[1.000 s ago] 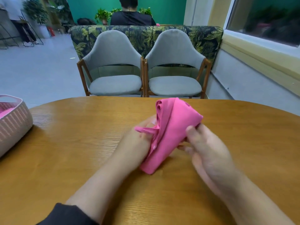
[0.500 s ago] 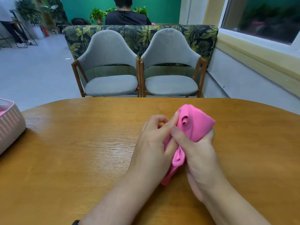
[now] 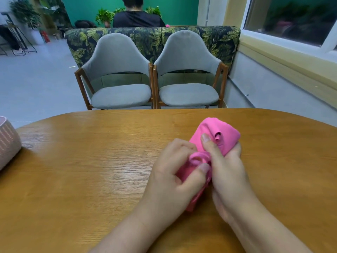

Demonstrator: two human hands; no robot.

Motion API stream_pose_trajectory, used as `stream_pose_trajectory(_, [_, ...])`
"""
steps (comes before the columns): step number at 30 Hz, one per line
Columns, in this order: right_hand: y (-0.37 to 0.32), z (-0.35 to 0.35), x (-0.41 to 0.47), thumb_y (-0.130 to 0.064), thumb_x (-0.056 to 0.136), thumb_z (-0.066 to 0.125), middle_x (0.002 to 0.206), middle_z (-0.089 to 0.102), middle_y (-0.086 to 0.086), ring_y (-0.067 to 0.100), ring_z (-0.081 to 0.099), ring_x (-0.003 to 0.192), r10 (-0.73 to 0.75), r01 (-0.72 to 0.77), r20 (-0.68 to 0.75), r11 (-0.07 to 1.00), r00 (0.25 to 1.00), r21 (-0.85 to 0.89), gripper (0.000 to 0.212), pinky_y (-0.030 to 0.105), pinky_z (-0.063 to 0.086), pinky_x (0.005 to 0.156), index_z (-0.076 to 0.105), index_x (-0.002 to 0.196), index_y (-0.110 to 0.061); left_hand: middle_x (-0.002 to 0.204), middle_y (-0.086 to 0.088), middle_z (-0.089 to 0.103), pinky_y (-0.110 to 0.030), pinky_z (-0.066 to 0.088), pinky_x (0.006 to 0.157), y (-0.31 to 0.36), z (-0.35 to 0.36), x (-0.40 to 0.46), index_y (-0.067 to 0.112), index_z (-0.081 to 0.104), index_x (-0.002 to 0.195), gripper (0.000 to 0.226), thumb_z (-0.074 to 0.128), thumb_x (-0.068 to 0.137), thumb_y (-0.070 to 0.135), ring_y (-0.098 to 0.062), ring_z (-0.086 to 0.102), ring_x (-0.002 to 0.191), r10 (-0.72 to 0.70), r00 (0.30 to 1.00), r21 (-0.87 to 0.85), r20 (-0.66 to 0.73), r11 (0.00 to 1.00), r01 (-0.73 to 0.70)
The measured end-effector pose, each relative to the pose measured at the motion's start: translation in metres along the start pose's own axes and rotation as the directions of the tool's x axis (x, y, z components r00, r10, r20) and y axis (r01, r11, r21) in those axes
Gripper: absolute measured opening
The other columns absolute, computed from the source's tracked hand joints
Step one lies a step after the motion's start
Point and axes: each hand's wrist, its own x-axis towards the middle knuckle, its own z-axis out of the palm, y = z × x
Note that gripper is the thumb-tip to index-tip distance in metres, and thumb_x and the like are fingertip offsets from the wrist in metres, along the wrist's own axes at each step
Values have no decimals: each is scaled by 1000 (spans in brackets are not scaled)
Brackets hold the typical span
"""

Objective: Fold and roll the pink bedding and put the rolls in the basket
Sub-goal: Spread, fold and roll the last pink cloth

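A rolled bundle of pink bedding (image 3: 218,132) sits between my hands just above the wooden table (image 3: 91,170), right of centre. My right hand (image 3: 228,172) wraps round the roll from the right, thumb pressed on its front. My left hand (image 3: 175,176) pinches a loose curled end of the pink cloth low on the roll's left side. The roll's lower part is hidden behind my fingers. The pale pink woven basket (image 3: 8,143) stands at the table's far left edge, mostly out of frame.
Two grey chairs (image 3: 120,73) (image 3: 187,70) stand beyond the table's far edge, with a leaf-patterned sofa back (image 3: 155,39) behind them. A person in black (image 3: 136,17) sits facing away. A wall and window ledge (image 3: 284,66) run along the right.
The roll has grown tighter and shorter and shifted a little to the right. My left hand went from lying alongside the cloth to pinching its loose end. The basket slid further out of view.
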Motion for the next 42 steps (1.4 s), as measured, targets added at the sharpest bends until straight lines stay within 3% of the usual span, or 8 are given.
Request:
stream_pose_trajectory(4, [2,-3,4,-37,85,73,108,72,9,22,73,97,0,0,5,1000,1000,-31,57,43,59,85,42,131,-29,85,-10,72,-27,50,83,-6,-8,5,9,72,72,21,63,81,25,-24,68,87,-100,995,-326,-28,941,86])
stream_pose_trajectory(7, [-2,0,2,-48,77,72,105,74,8,25,74,94,9,-3,75,997,997,-79,66,50,59,86,42,133,-32,86,-21,70,-35,54,88,-1,-13,11,3,74,78,16,68,78,18,-30,67,87,-285,958,-681,-5,703,206])
stream_pose_trajectory(15, [2,4,-1,-56,73,76,104,74,1,22,74,94,-24,43,118,985,993,-167,68,53,57,90,44,129,-35,76,-12,74,-30,58,78,7,-30,18,6,78,85,30,49,83,15,-20,72,72,-340,940,-901,-40,418,113])
stream_pose_trajectory(21, [1,4,-3,-55,78,76,102,73,2,24,74,91,-41,58,104,985,994,-161,58,52,59,85,48,124,-35,105,-15,75,-29,61,77,14,-29,18,5,64,113,29,49,91,-6,-18,72,70,-403,915,-762,-30,602,240])
stream_pose_trajectory(29, [-5,5,-8,-43,80,77,109,68,-8,13,70,99,-207,231,117,940,971,-252,55,43,59,86,49,128,-40,109,2,76,-18,54,89,12,-21,14,22,65,122,56,76,69,31,-9,69,107,-395,909,-504,-135,817,280])
stream_pose_trajectory(34, [-20,-4,-10,-33,79,81,119,63,-19,6,66,103,-312,421,303,802,901,-423,80,33,60,79,36,144,-46,114,12,73,-22,54,91,9,-29,17,24,58,135,63,79,76,32,0,65,110,-403,915,-340,17,858,385])
stream_pose_trajectory(38, [-37,-10,-6,-50,74,81,127,56,-24,11,65,105,-172,455,477,676,862,-579,84,34,61,76,32,141,-62,123,3,70,-36,49,101,2,-45,19,29,61,133,56,79,81,37,-14,63,118,-369,912,-177,181,900,399])
stream_pose_trajectory(42, [-50,-10,-3,-45,74,81,131,50,-33,2,59,111,-40,549,606,474,794,-688,83,35,57,85,33,139,-65,122,2,70,-48,49,103,3,-58,21,27,63,128,61,77,71,43,-19,64,116,-373,880,-77,293,908,411])
